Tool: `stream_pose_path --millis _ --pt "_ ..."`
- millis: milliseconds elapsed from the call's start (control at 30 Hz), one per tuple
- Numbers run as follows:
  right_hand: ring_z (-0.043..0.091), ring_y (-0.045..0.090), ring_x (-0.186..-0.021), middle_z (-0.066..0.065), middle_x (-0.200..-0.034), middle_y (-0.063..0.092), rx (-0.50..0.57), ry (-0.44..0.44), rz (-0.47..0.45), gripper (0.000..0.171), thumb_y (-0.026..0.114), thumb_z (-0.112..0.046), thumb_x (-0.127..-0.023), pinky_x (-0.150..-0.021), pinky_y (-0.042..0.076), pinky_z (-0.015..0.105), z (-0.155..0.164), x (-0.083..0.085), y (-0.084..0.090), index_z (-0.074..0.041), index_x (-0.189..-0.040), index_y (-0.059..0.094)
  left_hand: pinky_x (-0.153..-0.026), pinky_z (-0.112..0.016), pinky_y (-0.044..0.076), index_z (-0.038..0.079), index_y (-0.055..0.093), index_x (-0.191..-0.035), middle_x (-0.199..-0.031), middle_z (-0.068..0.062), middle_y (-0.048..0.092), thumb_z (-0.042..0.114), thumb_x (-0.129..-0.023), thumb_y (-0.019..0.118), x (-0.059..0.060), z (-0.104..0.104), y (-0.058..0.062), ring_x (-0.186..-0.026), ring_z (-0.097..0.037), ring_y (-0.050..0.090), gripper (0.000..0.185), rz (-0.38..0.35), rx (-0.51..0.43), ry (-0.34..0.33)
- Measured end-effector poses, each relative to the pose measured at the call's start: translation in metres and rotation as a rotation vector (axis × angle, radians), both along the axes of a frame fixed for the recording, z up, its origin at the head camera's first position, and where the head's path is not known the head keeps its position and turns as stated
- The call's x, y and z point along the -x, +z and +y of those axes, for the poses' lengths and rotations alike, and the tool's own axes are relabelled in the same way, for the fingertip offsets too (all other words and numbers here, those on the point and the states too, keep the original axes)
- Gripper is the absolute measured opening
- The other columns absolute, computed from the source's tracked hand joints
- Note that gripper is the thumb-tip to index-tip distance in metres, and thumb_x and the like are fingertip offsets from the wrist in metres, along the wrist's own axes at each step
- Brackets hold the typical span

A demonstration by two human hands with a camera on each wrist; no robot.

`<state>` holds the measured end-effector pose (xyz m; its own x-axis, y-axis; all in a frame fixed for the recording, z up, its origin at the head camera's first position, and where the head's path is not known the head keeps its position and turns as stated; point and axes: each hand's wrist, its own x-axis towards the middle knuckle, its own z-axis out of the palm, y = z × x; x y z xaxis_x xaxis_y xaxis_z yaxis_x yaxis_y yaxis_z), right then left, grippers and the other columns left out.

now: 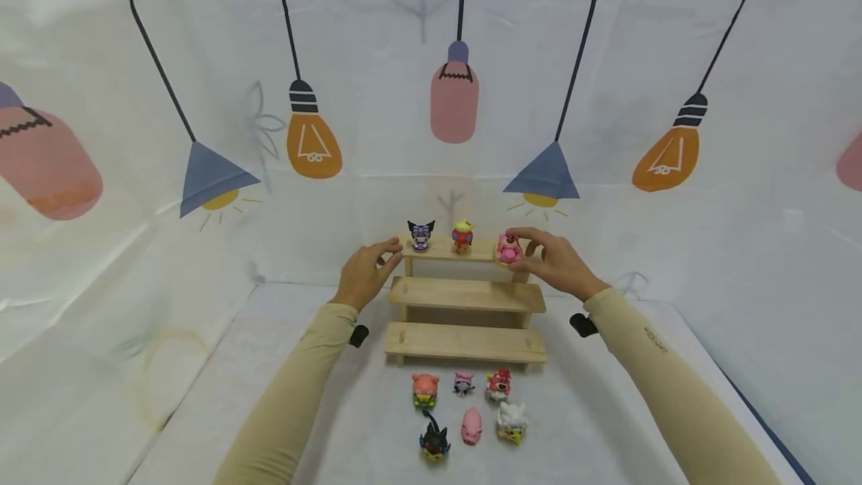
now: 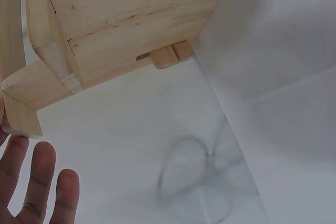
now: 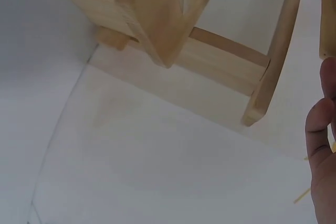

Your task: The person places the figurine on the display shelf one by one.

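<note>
Head view | right hand (image 1: 554, 260) pinches pink figure (image 1: 508, 250) on top step, right end of wooden stand (image 1: 465, 295) | left hand (image 1: 366, 272) fingers relaxed, touching stand's left top edge

Both arms stretched forward from the near edge, sleeved in beige to the wrists, a dark strap under each wrist. Left hand (image 1: 364, 273) at far left of centre, palm down, fingers (image 2: 39, 177) straight and relaxed, tips reaching right, gripping nothing. Right hand (image 1: 551, 260) at far right of centre, level with the left, fingers curled, thumb and forefinger pinching leftward. Forearms angled inward, elbows spread wide.
</note>
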<state>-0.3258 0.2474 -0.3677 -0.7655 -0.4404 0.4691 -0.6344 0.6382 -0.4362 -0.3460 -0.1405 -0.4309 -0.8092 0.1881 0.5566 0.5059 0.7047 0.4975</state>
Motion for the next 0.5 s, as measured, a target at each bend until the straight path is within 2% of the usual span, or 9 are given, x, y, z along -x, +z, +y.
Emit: stream_pose_path --millis 133,233,500 --pt "0.022 0.063 -0.086 0.007 -0.103 0.071 0.001 -0.033 -0.018 0.061 0.085 -0.024 -0.085 -0.063 0.044 0.037 -0.003 0.008 0.005 -0.019 -0.141 0.061 -0.070 -0.038 0.055 0.016 0.075 -0.121 -0.136 0.007 0.065 0.039 -0.100 0.065 0.001 0.001 0.000 -0.084 -0.016 0.068 0.033 0.004 0.007 0.003" --pt "0.024 0.063 -0.086 0.008 -0.099 0.070 0.005 -0.056 -0.041 0.061 0.085 -0.023 -0.085 -0.066 0.043 0.039 -0.006 0.012 0.005 -0.020 -0.141 0.061 -0.071 -0.037 0.055 0.016 0.075 -0.120 -0.135 0.007 0.065 0.039 -0.101 0.065 0.002 0.001 0.000 -0.084 -0.016 0.068 0.032 0.007 0.015 0.003" --pt "0.023 0.063 -0.091 0.009 -0.110 0.070 0.015 -0.076 -0.086 0.061 0.084 -0.020 -0.086 -0.079 0.044 0.043 -0.011 0.020 0.000 -0.018 -0.142 0.060 -0.072 -0.037 0.055 0.017 0.075 -0.121 -0.136 0.007 0.065 0.040 -0.101 0.063 0.001 0.000 0.000 -0.085 -0.016 0.068 0.033 -0.009 0.015 -0.004"
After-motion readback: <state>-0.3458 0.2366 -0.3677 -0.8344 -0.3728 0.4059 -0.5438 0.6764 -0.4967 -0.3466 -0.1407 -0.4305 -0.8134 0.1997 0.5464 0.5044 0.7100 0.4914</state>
